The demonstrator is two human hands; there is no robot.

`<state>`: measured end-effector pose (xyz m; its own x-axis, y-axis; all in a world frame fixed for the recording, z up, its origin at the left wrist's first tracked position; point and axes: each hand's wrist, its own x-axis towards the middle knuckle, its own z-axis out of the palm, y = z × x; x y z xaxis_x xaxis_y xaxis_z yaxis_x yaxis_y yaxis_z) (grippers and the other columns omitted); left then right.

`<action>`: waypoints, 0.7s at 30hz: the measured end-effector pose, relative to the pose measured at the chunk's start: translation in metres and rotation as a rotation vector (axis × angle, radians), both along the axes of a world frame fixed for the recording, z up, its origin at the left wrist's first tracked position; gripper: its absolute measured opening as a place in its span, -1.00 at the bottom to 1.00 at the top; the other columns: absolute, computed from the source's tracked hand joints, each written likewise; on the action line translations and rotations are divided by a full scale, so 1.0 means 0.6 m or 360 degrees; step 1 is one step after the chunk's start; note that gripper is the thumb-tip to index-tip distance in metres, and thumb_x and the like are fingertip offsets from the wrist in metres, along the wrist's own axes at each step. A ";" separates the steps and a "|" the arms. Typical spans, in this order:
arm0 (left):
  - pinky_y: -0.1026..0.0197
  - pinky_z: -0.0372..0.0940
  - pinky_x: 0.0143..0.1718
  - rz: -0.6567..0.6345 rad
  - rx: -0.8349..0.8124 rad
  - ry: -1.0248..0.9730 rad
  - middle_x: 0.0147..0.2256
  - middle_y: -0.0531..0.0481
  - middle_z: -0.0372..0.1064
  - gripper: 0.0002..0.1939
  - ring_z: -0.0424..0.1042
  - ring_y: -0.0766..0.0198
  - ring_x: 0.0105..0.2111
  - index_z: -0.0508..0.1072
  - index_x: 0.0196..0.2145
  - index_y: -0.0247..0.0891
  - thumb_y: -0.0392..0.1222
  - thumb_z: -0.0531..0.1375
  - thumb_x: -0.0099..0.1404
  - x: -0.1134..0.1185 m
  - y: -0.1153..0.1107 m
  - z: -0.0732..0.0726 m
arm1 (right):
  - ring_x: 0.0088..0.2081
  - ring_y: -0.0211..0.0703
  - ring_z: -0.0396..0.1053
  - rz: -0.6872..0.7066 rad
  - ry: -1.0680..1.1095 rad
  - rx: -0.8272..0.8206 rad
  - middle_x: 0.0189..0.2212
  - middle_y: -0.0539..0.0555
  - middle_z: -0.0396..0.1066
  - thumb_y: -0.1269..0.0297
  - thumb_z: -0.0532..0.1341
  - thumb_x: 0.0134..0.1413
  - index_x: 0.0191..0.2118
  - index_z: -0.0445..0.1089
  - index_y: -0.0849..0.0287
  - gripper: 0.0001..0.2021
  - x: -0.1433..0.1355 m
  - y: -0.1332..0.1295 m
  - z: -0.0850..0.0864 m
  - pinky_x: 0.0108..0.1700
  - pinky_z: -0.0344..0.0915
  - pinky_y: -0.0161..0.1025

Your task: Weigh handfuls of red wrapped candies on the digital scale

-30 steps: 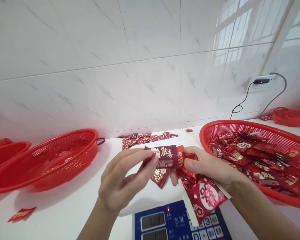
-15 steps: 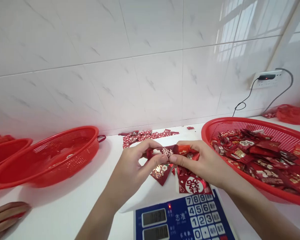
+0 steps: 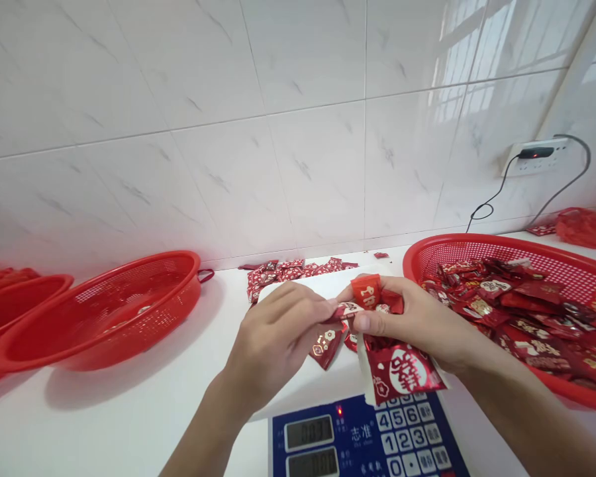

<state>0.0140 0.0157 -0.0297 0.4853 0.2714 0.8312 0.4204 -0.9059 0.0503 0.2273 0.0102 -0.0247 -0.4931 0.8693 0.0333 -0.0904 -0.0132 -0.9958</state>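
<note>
Two red baskets are at the far left of the scale (image 3: 361, 437): one small part of a basket (image 3: 24, 305), cut by the picture edge, and beside it a big oval basket (image 3: 129, 324) with very little on its bottom. Behind the scale, near the wall (image 3: 318, 179), a row of patterned packets (image 3: 288, 270) lies on the white table (image 3: 179, 391). Above the white pan of the scale, the left hand (image 3: 281, 331) has its thumb and fingertips closed on one end of a small printed packet (image 3: 346, 310). Below this packet there is a dark red pouch (image 3: 326, 346); I cannot tell if it hangs or lies on the pan. The right hand (image 3: 410, 318) has its thumb pressed at the other end of the small printed packet, and its fingers are closed also around an orange-red packet (image 3: 366, 291). A shiny red pouch with a white circle (image 3: 404, 374) hangs under this hand, in front of the upper keys of the scale. To the right of the scale stands a third basket (image 3: 411, 258), holding many red packets (image 3: 516, 315). Farther right and behind the scale, a black plug (image 3: 535, 153) sits in the wall socket (image 3: 521, 167), and a red bag (image 3: 586, 228) lies below.
</note>
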 end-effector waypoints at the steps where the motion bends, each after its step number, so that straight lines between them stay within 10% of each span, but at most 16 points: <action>1: 0.26 0.46 -0.29 -0.0039 0.0139 0.0060 -0.33 0.00 0.53 -0.77 0.49 0.29 -0.32 0.45 -0.19 -0.27 -0.54 0.26 0.29 -0.002 0.001 -0.001 | -0.32 -0.24 0.53 0.0012 0.0040 -0.0039 -0.37 -0.03 0.56 0.29 0.52 -0.12 -0.21 0.53 0.15 -0.69 0.000 -0.002 0.002 -0.23 0.42 -0.34; 6: 0.24 0.47 -0.28 0.0006 0.0218 0.0072 -0.33 -0.02 0.55 -0.78 0.51 0.26 -0.32 0.46 -0.20 -0.24 -0.51 0.25 0.30 0.000 0.003 -0.004 | -0.27 -0.19 0.54 -0.0065 -0.0034 0.0084 -0.33 0.03 0.57 0.23 0.50 -0.07 -0.21 0.52 0.16 -0.71 -0.002 0.000 0.005 -0.18 0.46 -0.29; 13: 0.20 0.42 -0.28 0.0569 -0.0960 0.0047 -0.23 0.05 0.61 -0.88 0.58 0.20 -0.30 0.50 -0.17 -0.16 -0.29 0.17 0.41 -0.004 0.033 -0.014 | -0.35 -0.18 0.49 -0.0342 -0.0433 -0.0126 -0.31 0.12 0.53 0.22 0.37 0.07 -0.17 0.46 0.20 -0.77 0.023 0.029 -0.006 -0.36 0.41 -0.28; 21: 0.07 0.45 -0.02 0.0516 -0.1247 -0.0020 0.00 -0.04 0.57 -0.75 0.56 0.13 -0.06 0.55 -0.01 -0.15 -0.23 0.22 0.37 -0.009 0.033 -0.012 | -0.33 -0.16 0.48 -0.0243 -0.0430 -0.0027 -0.28 0.11 0.57 0.23 0.35 0.07 -0.23 0.37 0.14 -0.80 0.020 0.023 -0.003 -0.33 0.39 -0.24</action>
<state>0.0084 0.0354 -0.0369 0.2760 0.8952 0.3500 0.6484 -0.4422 0.6197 0.2392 0.0240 -0.0265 -0.3461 0.9332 -0.0964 0.1754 -0.0365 -0.9838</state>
